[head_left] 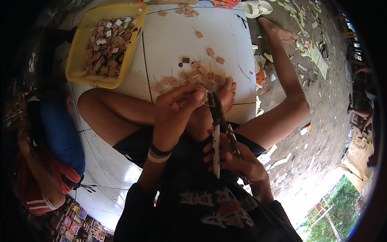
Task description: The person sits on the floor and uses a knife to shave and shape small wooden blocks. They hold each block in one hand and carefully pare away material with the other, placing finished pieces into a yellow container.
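My left hand [177, 107] is closed in a pinch on a small brown square piece [205, 95], partly hidden by the thumb and finger. A thin wire runs from this piece to the jaws of a pair of pliers [216, 115]. Around the long, worn handles of the pliers, my right hand [244, 163] is wrapped, with the jaws pointing away from me. Just beyond both hands lies a loose group of similar brown squares [194, 73], several with thin wires sticking out.
A yellow plastic basin [73, 60] full of such squares stands at the far left on the white tiled floor [169, 36]. My bare foot [227, 94] is beside the pliers' jaws. Scraps litter the dirt ground [318, 109] at right. Another person [44, 169] sits at left.
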`<state>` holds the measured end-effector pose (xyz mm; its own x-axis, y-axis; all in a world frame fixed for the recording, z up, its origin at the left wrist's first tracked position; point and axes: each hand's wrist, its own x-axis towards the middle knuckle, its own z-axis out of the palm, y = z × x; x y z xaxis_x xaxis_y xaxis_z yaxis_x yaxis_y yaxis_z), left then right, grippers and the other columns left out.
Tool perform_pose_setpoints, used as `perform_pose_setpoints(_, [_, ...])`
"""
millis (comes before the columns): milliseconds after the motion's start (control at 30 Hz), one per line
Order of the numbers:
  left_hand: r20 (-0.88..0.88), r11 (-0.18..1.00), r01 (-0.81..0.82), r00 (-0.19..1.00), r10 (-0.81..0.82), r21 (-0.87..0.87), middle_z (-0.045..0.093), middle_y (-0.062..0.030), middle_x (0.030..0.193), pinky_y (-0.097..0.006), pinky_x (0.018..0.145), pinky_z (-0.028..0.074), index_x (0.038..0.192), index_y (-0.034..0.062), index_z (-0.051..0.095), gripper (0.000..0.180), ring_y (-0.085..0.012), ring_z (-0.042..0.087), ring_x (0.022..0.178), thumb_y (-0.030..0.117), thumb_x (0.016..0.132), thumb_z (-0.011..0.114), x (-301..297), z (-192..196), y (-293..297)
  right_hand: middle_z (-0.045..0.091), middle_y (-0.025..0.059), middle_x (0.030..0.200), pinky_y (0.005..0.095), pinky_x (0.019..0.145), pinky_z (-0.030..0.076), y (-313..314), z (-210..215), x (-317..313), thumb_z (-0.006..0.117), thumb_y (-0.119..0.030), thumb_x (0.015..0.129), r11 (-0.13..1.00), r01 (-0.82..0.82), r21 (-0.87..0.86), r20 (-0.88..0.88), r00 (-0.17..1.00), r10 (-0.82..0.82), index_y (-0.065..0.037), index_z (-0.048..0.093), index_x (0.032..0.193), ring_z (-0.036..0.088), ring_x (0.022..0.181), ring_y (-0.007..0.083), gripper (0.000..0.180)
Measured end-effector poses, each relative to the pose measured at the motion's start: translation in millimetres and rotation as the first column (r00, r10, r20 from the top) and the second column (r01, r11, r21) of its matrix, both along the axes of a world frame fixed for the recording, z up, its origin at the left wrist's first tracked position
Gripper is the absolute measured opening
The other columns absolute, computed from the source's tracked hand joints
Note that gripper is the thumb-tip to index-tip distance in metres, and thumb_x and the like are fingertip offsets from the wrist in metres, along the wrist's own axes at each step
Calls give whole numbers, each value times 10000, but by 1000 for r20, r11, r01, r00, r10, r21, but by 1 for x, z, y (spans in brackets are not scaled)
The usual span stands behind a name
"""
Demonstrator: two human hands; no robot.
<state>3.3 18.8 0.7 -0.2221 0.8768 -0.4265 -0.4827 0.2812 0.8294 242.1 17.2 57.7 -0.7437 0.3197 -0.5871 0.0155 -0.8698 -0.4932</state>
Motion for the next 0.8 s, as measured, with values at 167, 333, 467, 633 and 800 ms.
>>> perform_pose_setpoints(167, [-17,1000,16,1000,-16,14,786,-134,1071,-263,928,607,1202,-90,723,302,-170,763,990,134,1003,760,1,0,0,539,226,1403,485,1023,568,0,6,-4,631,-342,1040,1000,-21,-17,47,999,22,39,181,1659,612,1275,323,855])
perform_pose_setpoints(333, [-36,997,18,999,-15,76,783,-146,1098,-262,929,610,1204,-85,723,271,-174,765,999,88,997,753,2,1,-2,539,218,1402,485,1025,567,0,6,-4,629,-338,1040,999,-5,-31,43,999,6,43,169,1661,613,1272,311,861])
perform_pose_setpoints(467, [-108,994,61,993,-51,91,749,-152,1112,-345,990,616,1200,-90,702,304,-210,737,1048,127,995,762,1,-1,-4,540,203,1392,489,1030,566,-1,5,-3,622,-318,1041,999,7,-48,39,999,-5,42,148,1667,613,1259,294,863])
perform_pose_setpoints(633, [-126,989,56,991,-38,140,781,-135,1125,-259,926,605,1199,-58,735,243,-163,756,1037,56,985,754,0,-2,-4,547,182,1363,500,1031,565,-3,4,-3,614,-297,1039,997,21,-68,25,1000,-20,43,124,1673,610,1227,270,871])
perform_pose_setpoints(800, [-133,988,53,991,-33,145,772,-139,1145,-262,939,602,1199,-56,736,239,-165,752,1053,42,982,753,0,-2,-5,557,157,1338,487,1024,565,-5,3,-4,623,-299,1032,996,41,-78,30,999,-39,41,139,1671,601,1223,251,871])
